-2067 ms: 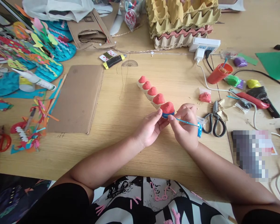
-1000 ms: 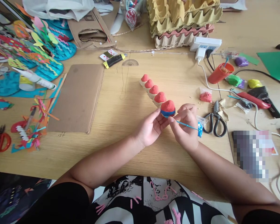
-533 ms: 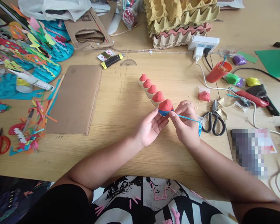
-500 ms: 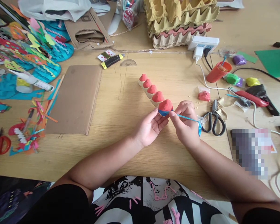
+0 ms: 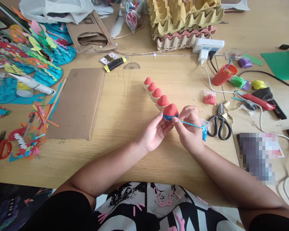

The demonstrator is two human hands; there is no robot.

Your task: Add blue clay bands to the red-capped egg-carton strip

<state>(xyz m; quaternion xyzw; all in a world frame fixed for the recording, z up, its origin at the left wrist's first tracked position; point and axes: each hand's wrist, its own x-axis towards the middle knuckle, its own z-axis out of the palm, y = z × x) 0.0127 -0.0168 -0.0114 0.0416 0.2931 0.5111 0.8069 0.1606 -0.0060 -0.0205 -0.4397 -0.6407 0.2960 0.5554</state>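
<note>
Head view: over the pale wooden table (image 5: 125,166), the half-curled left hand (image 5: 152,134) grips the near end of a cream strip with five red domes (image 5: 162,100); the right hand (image 5: 190,130) pinches a thin blue stick (image 5: 188,123), its tip at the strip's dark-blue band (image 5: 166,117). An orange-red plastic cup (image 5: 220,77) contains slim sticks (image 5: 228,68); a small clear bag (image 5: 206,123) holds bright-blue material (image 5: 204,132). Flat tan cardboard (image 5: 75,102) lies left, black-handled metal scissors (image 5: 220,119) right.

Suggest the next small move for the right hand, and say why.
I'd probably press lightly along the blue band with the blue tool: the right hand pinches it with its tip at the band, just below the nearest red dome, and the left hand supports that end of the domed strip.
</note>
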